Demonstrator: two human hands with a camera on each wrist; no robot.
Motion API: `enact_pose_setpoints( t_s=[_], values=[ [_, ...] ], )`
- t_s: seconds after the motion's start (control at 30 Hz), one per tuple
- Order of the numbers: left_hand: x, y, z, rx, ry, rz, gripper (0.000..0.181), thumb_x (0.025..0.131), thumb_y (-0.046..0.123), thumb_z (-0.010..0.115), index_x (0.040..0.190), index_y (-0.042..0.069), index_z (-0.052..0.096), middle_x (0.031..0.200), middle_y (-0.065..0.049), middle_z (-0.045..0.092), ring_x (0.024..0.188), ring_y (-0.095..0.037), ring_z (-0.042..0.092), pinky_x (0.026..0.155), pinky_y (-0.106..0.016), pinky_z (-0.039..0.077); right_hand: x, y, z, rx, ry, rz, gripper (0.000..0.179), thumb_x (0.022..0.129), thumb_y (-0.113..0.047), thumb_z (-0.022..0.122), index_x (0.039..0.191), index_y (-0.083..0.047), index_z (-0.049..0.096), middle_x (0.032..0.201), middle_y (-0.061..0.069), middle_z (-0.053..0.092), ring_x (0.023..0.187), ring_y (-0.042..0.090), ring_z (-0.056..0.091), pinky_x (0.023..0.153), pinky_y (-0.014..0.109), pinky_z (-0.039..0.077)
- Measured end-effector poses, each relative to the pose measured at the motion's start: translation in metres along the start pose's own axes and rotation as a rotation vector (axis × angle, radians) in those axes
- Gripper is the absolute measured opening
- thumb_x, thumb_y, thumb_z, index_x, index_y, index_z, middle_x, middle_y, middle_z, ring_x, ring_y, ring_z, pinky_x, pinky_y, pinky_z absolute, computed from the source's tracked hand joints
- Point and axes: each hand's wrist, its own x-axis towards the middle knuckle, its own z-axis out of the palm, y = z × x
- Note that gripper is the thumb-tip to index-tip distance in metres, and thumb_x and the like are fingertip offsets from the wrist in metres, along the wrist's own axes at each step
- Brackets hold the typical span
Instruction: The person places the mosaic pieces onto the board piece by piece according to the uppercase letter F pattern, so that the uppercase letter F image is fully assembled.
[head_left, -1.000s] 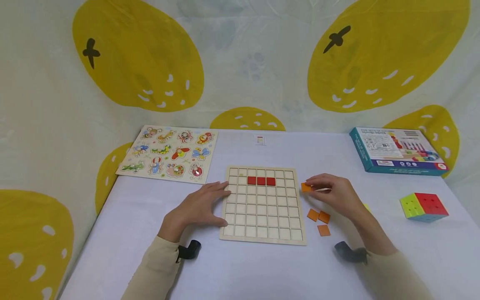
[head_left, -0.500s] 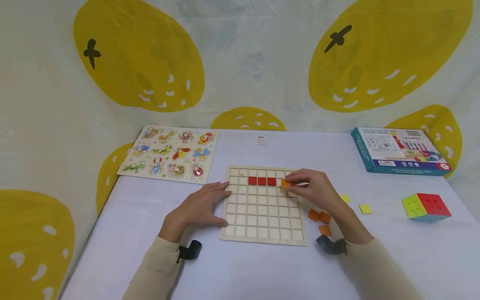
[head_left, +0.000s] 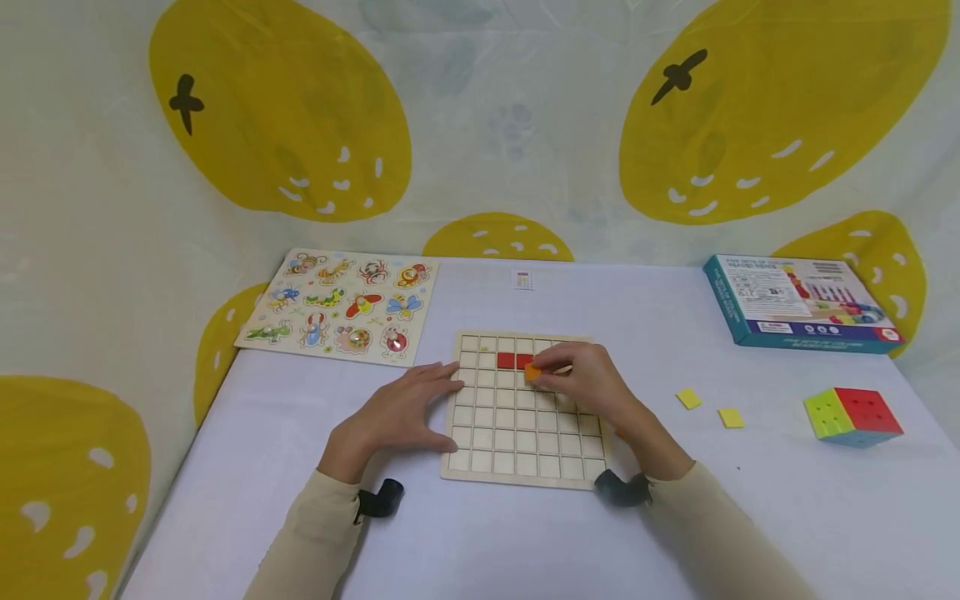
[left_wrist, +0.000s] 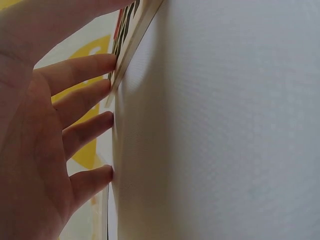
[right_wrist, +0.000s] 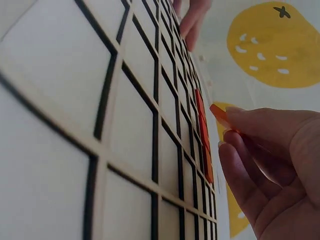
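A wooden grid board (head_left: 504,439) lies flat on the white table. Red square tiles (head_left: 506,361) sit side by side in its second row from the far edge; the right fingers cover part of that row. Between thumb and fingertips my right hand (head_left: 588,379) pinches an orange square tile (head_left: 532,372), just over the board below the red tiles. In the right wrist view this orange tile (right_wrist: 220,114) is held clear of the grid. My left hand (head_left: 397,414) rests at the board's left edge, fingers spread and fingertips touching it.
Two yellow tiles (head_left: 688,398) lie right of the right forearm, which mostly hides the loose orange tiles. Farther right are a puzzle cube (head_left: 853,415) and a flat toy box (head_left: 802,302). An insect puzzle board (head_left: 341,308) lies back left, a small printed card (head_left: 522,280) behind the grid.
My right hand has carried the orange tile leftward from beside the board to over its upper part, near the red tiles. My left hand has stayed at the left edge.
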Motion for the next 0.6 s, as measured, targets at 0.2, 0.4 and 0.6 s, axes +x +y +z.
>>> enact_pose_setpoints(
  t_s=[0.2,0.4,0.6],
  values=[
    [0.000,-0.001,0.000,-0.005,0.000,0.007,0.086,0.072,0.052,0.085,0.148,0.024,0.055,0.168,0.007,0.034,0.157,-0.024,0.031,0.118,-0.057,0.042,0.006,-0.006,0.014,-0.042,0.013,-0.027,0.021,0.080,-0.012,0.086,0.100,-0.008,0.082,0.107,0.007,0.079,0.099,0.023,0.073,0.081,0.029,0.062],
    [-0.001,0.000,-0.001,-0.011,-0.005,0.004,0.086,0.072,0.052,0.086,0.148,0.024,0.055,0.168,0.006,0.034,0.158,-0.025,0.030,0.118,-0.057,0.041,0.010,-0.013,0.024,-0.050,-0.001,-0.010,0.019,0.082,-0.013,0.085,0.099,-0.008,0.082,0.101,0.006,0.078,0.092,0.019,0.072,0.081,0.027,0.060],
    [-0.001,0.001,-0.003,-0.010,-0.013,-0.004,0.086,0.073,0.052,0.086,0.148,0.023,0.055,0.168,0.006,0.034,0.158,-0.025,0.030,0.119,-0.056,0.040,0.013,-0.015,0.032,-0.047,-0.018,-0.030,0.015,0.082,-0.012,0.084,0.097,-0.008,0.081,0.095,0.005,0.078,0.081,0.012,0.068,0.074,0.021,0.056]
  ],
)
